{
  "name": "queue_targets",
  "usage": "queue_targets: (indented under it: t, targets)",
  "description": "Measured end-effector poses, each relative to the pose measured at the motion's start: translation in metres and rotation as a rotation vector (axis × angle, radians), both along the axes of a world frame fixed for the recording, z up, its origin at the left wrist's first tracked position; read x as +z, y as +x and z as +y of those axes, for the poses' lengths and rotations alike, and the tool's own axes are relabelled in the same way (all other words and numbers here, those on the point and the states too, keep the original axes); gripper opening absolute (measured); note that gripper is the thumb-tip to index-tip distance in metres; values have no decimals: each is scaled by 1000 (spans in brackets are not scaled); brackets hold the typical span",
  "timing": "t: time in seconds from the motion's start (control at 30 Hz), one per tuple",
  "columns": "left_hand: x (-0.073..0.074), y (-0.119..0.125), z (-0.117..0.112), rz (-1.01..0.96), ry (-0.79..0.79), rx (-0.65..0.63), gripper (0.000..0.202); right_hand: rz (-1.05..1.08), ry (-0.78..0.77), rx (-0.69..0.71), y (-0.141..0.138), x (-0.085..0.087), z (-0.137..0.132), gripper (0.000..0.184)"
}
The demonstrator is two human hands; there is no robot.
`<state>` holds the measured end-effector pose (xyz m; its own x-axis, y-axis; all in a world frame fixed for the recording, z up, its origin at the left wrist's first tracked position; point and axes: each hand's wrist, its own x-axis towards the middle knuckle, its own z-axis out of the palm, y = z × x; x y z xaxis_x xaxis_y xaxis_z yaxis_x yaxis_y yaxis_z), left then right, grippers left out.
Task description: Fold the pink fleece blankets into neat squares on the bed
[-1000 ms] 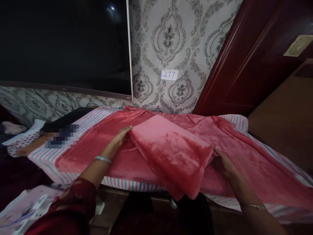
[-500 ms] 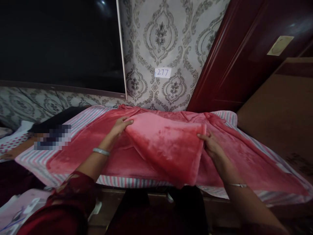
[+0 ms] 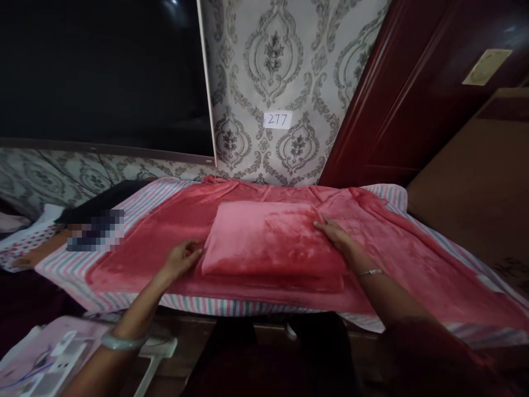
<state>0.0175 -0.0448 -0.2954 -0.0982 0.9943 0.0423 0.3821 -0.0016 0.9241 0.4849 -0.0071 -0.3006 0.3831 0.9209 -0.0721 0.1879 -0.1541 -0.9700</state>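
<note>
A pink-red plush blanket lies folded into a flat rectangle in the middle of a spread red plush cover. At its left edge is my left hand, fingers loosely curled and apart, with no cloth visibly gripped. My right hand is at the right edge, thumb on top and the other fingers partly hidden along the side, pinching the fabric. Layers show along the folded blanket's front edge. Whether it joins the cover beneath, I cannot tell.
Striped cloth shows under the red cover. Behind stand a patterned wall with a number card, a dark television and a dark red door. A cardboard box is at right; a power strip lies lower left.
The blanket's raised flap has come down flat into a rectangle. My left hand has let go of its corner and moved down and left; my right hand has shifted slightly left.
</note>
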Motion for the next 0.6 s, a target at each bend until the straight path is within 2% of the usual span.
queue_targets:
  t: [0.1, 0.2, 0.27, 0.4, 0.53, 0.6]
  targets:
    - [-16, -4, -7, 1, 24, -7, 59, 13, 44, -8, -2, -31, -23, 62]
    - [-17, 2, -17, -13, -44, -98, 58, -53, 50, -17, 9, -43, -47, 51]
    - [-15, 8, -22, 42, -4, -121, 53, -111, 55, 34, 17, -46, -63, 47]
    - [-17, 16, -24, 230, 163, -64, 47, -139, 45, 65, 28, -49, -94, 55]
    - [-24, 17, -18, 326, 82, -173, 52, -37, -27, 45, 27, -44, -111, 59]
    - [-26, 17, -16, 346, 46, -178, 52, 43, -25, 42, 23, -39, -113, 61]
